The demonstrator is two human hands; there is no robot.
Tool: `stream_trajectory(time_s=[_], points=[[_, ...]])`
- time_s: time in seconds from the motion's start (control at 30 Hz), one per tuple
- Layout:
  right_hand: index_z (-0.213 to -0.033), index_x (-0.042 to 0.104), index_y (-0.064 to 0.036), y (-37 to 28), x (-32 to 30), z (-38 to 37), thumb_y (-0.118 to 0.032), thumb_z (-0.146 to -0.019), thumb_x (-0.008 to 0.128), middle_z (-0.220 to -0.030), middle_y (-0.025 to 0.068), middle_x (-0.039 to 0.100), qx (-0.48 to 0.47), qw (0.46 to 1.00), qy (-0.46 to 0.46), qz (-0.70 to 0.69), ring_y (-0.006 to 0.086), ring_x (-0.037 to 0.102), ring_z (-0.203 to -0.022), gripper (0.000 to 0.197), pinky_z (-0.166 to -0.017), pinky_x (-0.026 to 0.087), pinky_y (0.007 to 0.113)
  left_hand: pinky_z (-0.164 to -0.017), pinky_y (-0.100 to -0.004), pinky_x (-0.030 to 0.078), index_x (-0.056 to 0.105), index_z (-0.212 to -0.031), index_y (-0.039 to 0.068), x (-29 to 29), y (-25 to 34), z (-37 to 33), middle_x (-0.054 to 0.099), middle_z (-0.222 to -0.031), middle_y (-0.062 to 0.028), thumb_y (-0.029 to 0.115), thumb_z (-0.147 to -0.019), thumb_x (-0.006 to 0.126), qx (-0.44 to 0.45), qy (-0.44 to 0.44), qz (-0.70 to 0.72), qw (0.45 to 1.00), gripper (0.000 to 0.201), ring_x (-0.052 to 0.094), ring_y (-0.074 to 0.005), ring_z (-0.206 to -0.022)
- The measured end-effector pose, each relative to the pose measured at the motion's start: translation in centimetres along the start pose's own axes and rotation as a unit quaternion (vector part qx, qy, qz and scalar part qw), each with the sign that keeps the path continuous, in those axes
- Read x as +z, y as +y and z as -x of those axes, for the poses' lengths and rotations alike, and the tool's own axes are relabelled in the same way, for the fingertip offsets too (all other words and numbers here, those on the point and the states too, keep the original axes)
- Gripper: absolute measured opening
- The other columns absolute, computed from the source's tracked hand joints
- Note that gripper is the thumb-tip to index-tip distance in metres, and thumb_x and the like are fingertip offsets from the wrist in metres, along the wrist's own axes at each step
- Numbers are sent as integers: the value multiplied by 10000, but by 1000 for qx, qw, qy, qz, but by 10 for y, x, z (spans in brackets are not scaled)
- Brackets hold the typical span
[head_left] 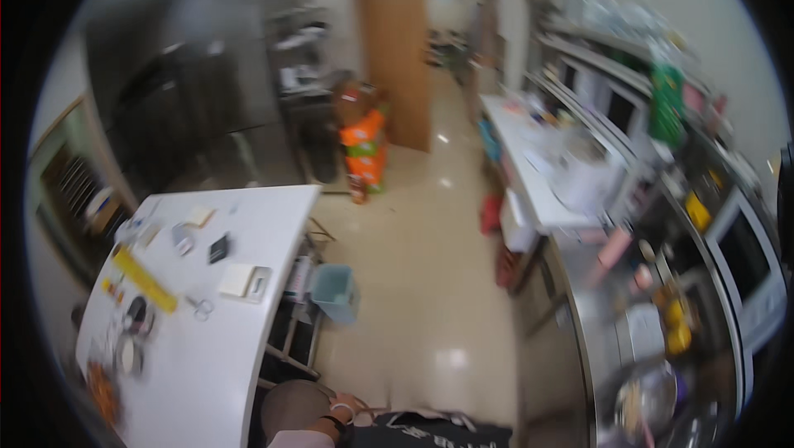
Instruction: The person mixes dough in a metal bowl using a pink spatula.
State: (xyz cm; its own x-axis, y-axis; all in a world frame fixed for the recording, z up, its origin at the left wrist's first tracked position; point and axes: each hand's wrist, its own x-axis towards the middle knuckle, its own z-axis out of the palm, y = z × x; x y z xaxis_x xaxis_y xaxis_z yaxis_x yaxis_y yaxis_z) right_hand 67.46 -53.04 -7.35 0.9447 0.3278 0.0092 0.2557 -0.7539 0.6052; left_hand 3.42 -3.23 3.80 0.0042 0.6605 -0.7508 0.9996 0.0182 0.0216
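My left hand [344,404] is low in the picture, with a pale sleeve, a dark wristband and a light bracelet on the arm. It is close to the edge of a round brown stool seat [289,405] and beside the dark apron [438,431] at my front. Blur smears its fingers, so whether they touch or hold anything does not show. My right hand is out of the picture.
A white table [211,340] on the left bears scissors [200,307], a kitchen scale [246,282] and a yellow roll [145,280]. Beside it stands a pale blue bin [335,292]. Along the right runs a steel counter [579,282]. An orange bag [364,146] stands near the wooden door [397,59].
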Motion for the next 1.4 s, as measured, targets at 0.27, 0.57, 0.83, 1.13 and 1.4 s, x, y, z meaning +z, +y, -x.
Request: stream_trajectory(time_s=[0.27,0.57,0.83,1.13,1.4], points=[[-1320,271,62,-13,-160,81,-326,-874,378,-1400,184,265,113,954,-243,-131,313,239,-1304,601,-1077,155,381,-925,-462,353,578,-1095,11,41,-9,-105,549,-1111,-226,554,-666,634,2,1,-89,996,695,514,-330,-1056],[-1283,372,-42,1,-170,88,-228,-725,581,-1312,197,393,239,911,-159,-298,311,332,-1248,624,-972,351,399,-856,-429,422,594,-1047,-4,66,26,-189,596,-995,-232,390,-679,641,138,3,-101,985,541,558,-362,-962],[-1232,433,-6,54,-179,86,-70,-792,581,-1036,121,574,330,503,148,-784,134,590,-798,469,-703,458,234,-741,-402,480,587,-991,8,19,296,-102,627,-882,-177,253,-717,597,446,32,-111,888,368,598,-334,-821],[-969,579,11,105,-243,1,-33,-778,632,-814,29,579,249,506,177,-807,73,519,-705,203,-633,413,184,-717,-262,470,523,-1102,4,35,590,79,594,-898,-117,120,-842,547,679,-150,83,713,286,590,-173,-813],[-737,560,-43,102,-271,-110,-112,-787,553,-679,35,473,28,420,73,-904,137,460,-606,85,-583,364,253,-716,-332,453,499,-1121,-24,66,694,174,585,-855,-189,152,-807,538,673,-87,4,735,362,577,-288,-755]])
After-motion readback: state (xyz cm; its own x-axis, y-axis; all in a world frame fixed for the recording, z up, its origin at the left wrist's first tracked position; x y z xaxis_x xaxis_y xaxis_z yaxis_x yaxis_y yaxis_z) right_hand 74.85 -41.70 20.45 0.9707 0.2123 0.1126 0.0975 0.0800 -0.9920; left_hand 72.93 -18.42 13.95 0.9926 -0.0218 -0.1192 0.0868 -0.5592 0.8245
